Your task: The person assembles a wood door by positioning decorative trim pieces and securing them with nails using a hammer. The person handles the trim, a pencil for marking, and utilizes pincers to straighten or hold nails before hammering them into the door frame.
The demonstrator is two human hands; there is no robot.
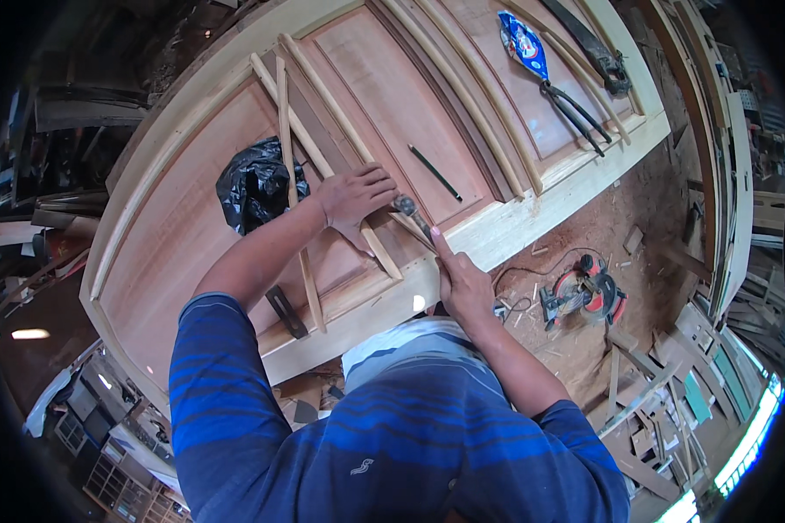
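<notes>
Presently: left hand (355,199) clamped on hammer (407,210), right hand (460,281) pinching trim strip (382,253) against door panel (392,105). Step: nailing moulding, judged. Next calls for steady, square strike.

Pale reddish-brown panels on the wooden door (392,96), framed in lighter cream-yellow timber, and the loose trim strips (301,166) lying across it are that same pale yellow. A crumpled bag (257,185), glossy black, sits on the pink-brown panel. Black pencil (434,172) further along, and a packet (522,44) in blue, white and red. Black-handled pliers (576,109) beside it. The hammer (410,213) head shows dull grey metal. Sleeves (227,366) are deep blue with brighter blue wavy stripes; a white-grey collar band at the neck. Down on the reddish-brown sawdust floor (602,209), a circular saw (584,292) in red and black with a grey blade.
</notes>
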